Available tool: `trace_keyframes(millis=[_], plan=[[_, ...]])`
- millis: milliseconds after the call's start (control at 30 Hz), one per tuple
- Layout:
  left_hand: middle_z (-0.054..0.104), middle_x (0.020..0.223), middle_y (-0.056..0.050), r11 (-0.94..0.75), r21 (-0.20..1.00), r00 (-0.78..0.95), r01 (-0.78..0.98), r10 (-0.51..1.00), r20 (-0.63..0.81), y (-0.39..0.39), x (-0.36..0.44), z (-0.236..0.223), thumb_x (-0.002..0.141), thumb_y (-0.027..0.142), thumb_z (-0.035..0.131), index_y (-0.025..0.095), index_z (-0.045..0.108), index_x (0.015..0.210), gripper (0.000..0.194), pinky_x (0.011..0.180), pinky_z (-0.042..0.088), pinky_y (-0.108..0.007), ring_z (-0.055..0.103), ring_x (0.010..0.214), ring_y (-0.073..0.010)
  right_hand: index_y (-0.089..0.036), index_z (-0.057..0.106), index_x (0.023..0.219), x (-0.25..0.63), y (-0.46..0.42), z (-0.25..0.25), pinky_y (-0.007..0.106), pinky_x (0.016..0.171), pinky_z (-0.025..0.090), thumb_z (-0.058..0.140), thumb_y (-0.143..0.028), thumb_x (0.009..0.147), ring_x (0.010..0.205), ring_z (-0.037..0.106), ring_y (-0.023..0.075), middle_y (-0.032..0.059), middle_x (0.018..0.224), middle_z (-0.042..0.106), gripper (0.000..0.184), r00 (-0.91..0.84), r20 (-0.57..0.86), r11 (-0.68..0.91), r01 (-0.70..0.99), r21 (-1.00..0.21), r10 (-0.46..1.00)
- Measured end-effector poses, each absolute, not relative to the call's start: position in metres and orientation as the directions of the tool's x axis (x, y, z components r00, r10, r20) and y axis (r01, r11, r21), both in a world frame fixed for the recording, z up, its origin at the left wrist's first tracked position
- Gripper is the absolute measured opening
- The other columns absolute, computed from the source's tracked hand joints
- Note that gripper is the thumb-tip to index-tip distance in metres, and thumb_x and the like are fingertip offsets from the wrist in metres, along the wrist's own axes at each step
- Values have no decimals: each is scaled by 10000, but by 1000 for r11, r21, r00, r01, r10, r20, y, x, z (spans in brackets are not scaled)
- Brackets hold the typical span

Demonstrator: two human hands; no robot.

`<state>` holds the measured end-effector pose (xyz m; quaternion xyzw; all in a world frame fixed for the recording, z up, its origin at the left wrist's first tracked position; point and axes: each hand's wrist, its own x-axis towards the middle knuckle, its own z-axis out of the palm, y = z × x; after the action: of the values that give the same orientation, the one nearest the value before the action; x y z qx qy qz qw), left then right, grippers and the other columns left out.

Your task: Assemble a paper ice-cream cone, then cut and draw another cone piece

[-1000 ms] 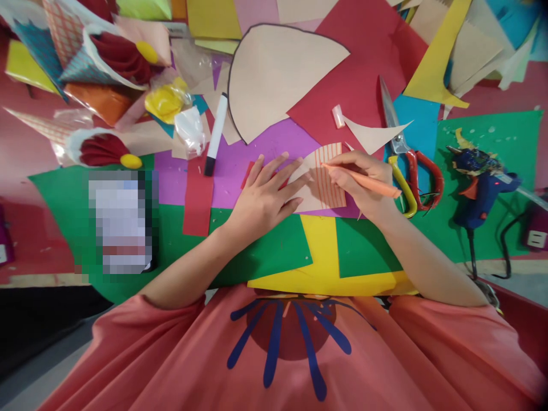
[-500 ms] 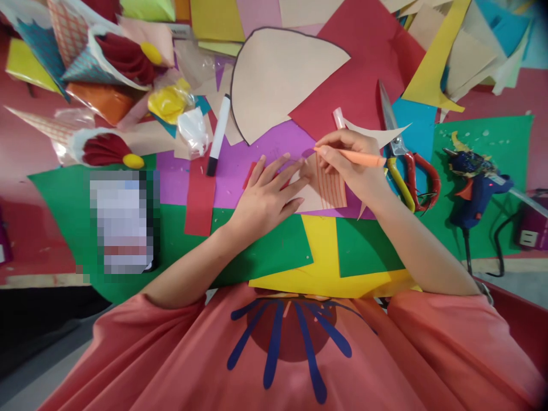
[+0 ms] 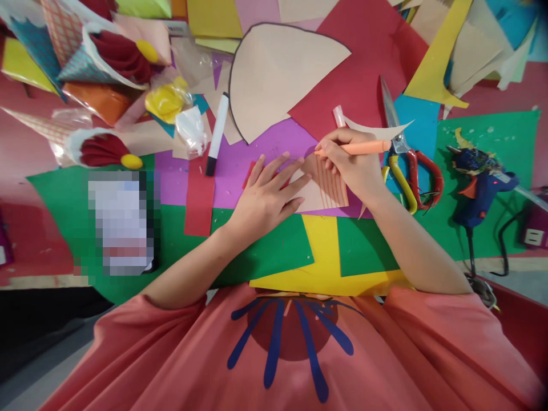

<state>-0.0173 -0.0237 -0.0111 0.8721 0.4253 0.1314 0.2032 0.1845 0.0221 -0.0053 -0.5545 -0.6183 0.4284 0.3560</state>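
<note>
In the head view, my right hand (image 3: 353,162) grips an orange marker (image 3: 368,148), its tip down at the upper edge of a beige paper piece (image 3: 314,191). Orange stripes run along the right part of that piece. My left hand (image 3: 268,194) lies flat with fingers spread, its fingertips on the paper's left side, which they partly hide. Under the paper is a purple sheet (image 3: 231,194). A pale marker cap (image 3: 338,116) lies just above my right hand, beside a curved beige offcut (image 3: 381,131).
Red-and-yellow-handled scissors (image 3: 400,142) lie right of my right hand, with a blue glue gun (image 3: 482,197) beyond. A white marker (image 3: 217,134), a black-outlined beige cutout (image 3: 282,74), a blurred-out phone (image 3: 124,222) and paper cones (image 3: 100,147) lie around.
The orange marker and my right hand have shifted slightly, and one more stripe area shows by the tip. My left hand stays in place. The view has moved a little.
</note>
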Motion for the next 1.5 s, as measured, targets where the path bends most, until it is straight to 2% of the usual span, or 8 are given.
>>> trace_keyframes(millis=[267, 500, 667, 833, 1167, 1333, 1500], plan=[[482, 1459, -72, -585, 430, 615, 687, 784, 83, -24, -18, -13, 959, 357, 456, 280, 537, 1324, 382, 1158, 266, -609, 392, 1397, -302, -204, 601, 675, 183, 22, -2, 246, 582, 460, 566, -281, 868, 605, 545, 108, -11, 628, 592, 210, -154, -5, 56, 388, -920, 988], [487, 1456, -60, -574, 440, 603, 690, 793, 89, -25, -18, -13, 959, 361, 455, 291, 542, 1313, 371, 1165, 254, -609, 390, 1399, -296, -228, 585, 636, 183, 23, -3, 270, 562, 462, 578, -262, 852, 580, 546, 124, -7, 623, 617, 219, -159, -14, 46, 364, -930, 987], [475, 1465, -59, -574, 445, 609, 687, 790, 78, -24, -18, -14, 960, 360, 451, 293, 528, 1326, 380, 1169, 255, -598, 381, 1405, -292, -225, 603, 666, 182, 23, 1, 304, 602, 439, 564, -264, 868, 541, 518, 120, -24, 587, 568, 209, -160, 4, 69, 404, -912, 987], [494, 1451, -29, -598, 407, 608, 690, 785, 123, -24, -19, -17, 958, 395, 448, 332, 523, 1316, 371, 1172, 277, -560, 404, 1392, -275, -211, 590, 660, 182, 23, 0, 282, 599, 444, 560, -204, 859, 582, 541, 116, -23, 596, 568, 201, -175, -10, 64, 411, -909, 984], [486, 1454, -53, -592, 420, 616, 687, 782, 96, -25, -19, -16, 961, 369, 433, 287, 536, 1309, 372, 1173, 250, -592, 398, 1391, -279, -210, 532, 580, 181, 23, -2, 235, 560, 490, 569, -209, 844, 606, 579, 105, -14, 602, 594, 266, -187, -71, -10, 307, -952, 980], [553, 1387, -56, -583, 449, 622, 678, 779, 73, -25, -18, -16, 962, 321, 418, 268, 525, 1328, 384, 1189, 198, -610, 483, 1311, -271, -217, 581, 649, 182, 15, 2, 261, 585, 496, 540, -228, 868, 590, 584, 112, -24, 591, 577, 223, -135, 10, 53, 322, -945, 991], [562, 1383, -40, -603, 422, 624, 676, 774, 107, -25, -18, -17, 967, 350, 415, 255, 537, 1301, 368, 1172, 252, -607, 493, 1298, -271, -201, 585, 635, 181, 10, 3, 256, 589, 474, 548, -157, 838, 596, 591, 106, -23, 599, 598, 211, -144, -7, 36, 298, -954, 990]])
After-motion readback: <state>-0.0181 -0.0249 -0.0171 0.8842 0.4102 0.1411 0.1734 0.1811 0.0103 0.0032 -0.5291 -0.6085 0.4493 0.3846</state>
